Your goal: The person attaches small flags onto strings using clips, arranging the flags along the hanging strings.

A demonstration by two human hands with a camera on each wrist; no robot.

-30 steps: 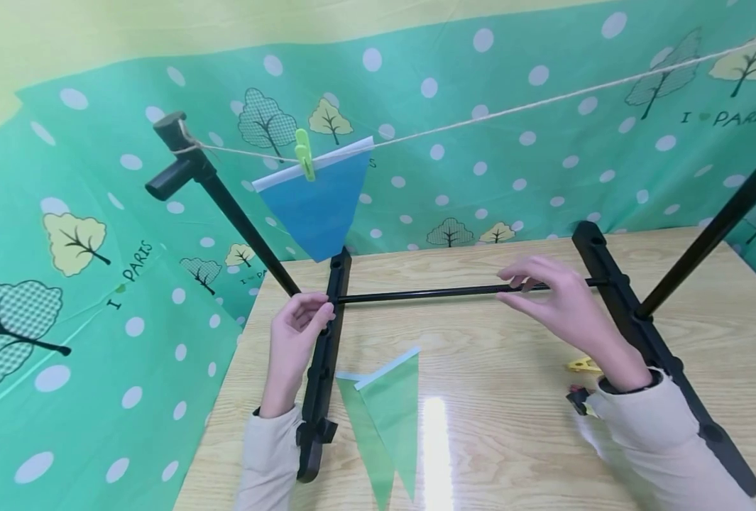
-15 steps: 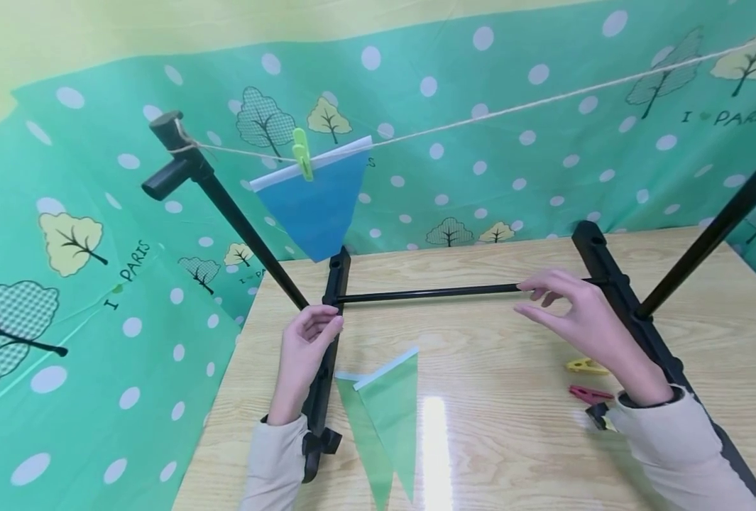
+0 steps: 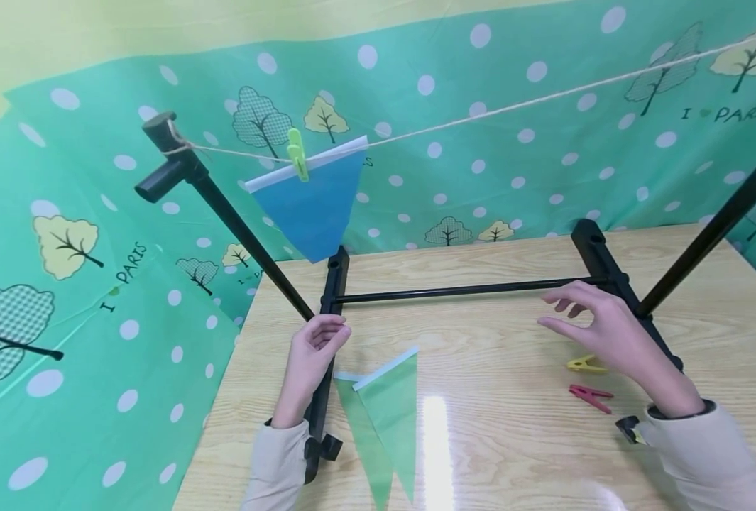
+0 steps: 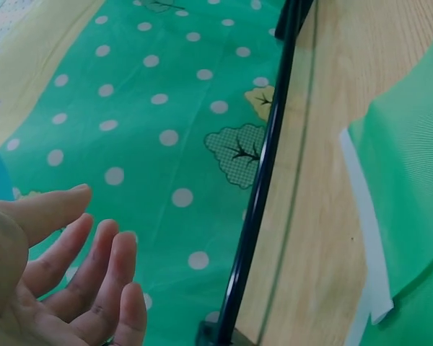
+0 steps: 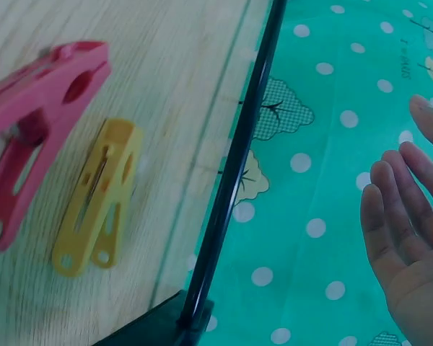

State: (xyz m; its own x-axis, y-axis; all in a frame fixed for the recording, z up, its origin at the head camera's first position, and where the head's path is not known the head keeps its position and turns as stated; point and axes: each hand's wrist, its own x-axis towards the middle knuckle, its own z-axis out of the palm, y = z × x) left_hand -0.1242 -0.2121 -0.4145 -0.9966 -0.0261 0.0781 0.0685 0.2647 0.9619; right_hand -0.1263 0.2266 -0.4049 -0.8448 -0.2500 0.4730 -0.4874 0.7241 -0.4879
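My left hand (image 3: 314,355) hovers over the left foot of the black stand, fingers loosely bent and holding nothing. Below and right of it lie two overlapping green pennants (image 3: 393,404) with pale top strips. My right hand (image 3: 598,326), also holding nothing, is near the stand's right foot, thumb apart from the fingers. A yellow clothespin (image 3: 585,365) and a red clothespin (image 3: 590,396) lie on the table just below it. A blue pennant (image 3: 316,206) hangs from the white string (image 3: 480,117), with a light green clothespin (image 3: 297,154) on its top edge.
The black stand has a left post (image 3: 243,227), a right post (image 3: 710,234) and a low crossbar (image 3: 454,292) joining its feet. A green dotted cloth (image 3: 531,191) covers the wall behind and to the left of the wooden table (image 3: 505,440).
My right hand has drawn back to the right and down, bringing the red clothespin into view. My left hand has shifted slightly right and down. Pennants and clothespins stay where they were.
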